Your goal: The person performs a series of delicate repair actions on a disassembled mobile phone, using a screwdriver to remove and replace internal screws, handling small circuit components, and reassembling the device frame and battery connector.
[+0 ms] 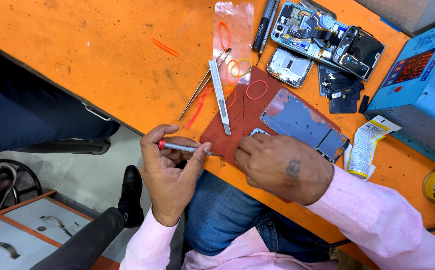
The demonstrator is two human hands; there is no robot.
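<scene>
Head view. Item: slim silver precision screwdriver with red end cap [183,147], pinched in your left hand [170,172], fingers closed round the shaft. It lies near level, long axis left to right, tip pointing right toward your right hand [277,167]. That hand rests curled on the dark red rubber work mat [242,120], fingertips beside a small silver part [258,132]; whether they grip it, you cannot tell. Beyond: blue phone frame [302,122], grey utility knife [220,95], steel tweezers [202,85].
</scene>
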